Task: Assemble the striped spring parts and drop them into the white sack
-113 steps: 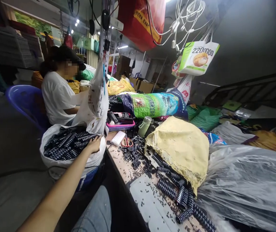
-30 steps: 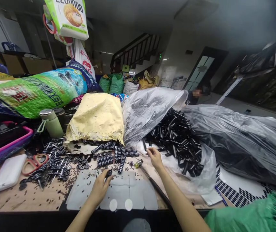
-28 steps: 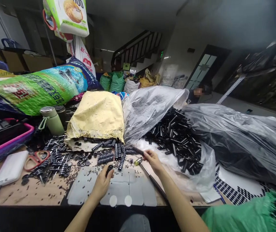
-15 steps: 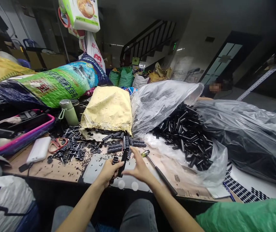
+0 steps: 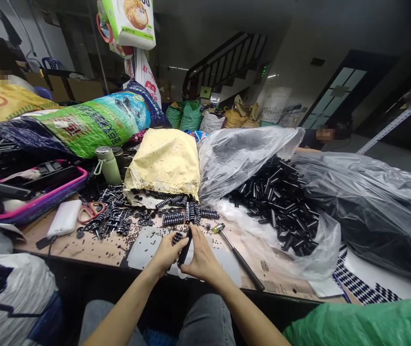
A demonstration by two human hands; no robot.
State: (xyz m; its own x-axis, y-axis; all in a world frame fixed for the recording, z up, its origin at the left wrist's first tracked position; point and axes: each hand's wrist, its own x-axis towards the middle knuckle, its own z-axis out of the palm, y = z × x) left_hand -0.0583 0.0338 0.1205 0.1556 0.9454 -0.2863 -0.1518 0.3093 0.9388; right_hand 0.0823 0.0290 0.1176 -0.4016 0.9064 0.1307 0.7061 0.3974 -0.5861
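Left hand (image 5: 165, 253): closed, gripping a black cylinder with white dots (image 5: 177, 238), its thumb pinching a slim, smooth black tube (image 5: 185, 247).
Right hand (image 5: 203, 262): half open, arched along that tube; whether it bears any weight, I cannot tell.
Tube: tilted between both hands, over a flat grey sheet (image 5: 139, 257).
Progress: this piece seems midway; a large heap of loose black tubes (image 5: 288, 211) appears left.
Wooden tabletop (image 5: 93, 250): strewn with tiny black bits; a long black-handled hammer (image 5: 241, 259) lies rightward.
Room: dim, with a dark-railed staircase (image 5: 223, 62) and glass-paned door (image 5: 338, 91) behind.
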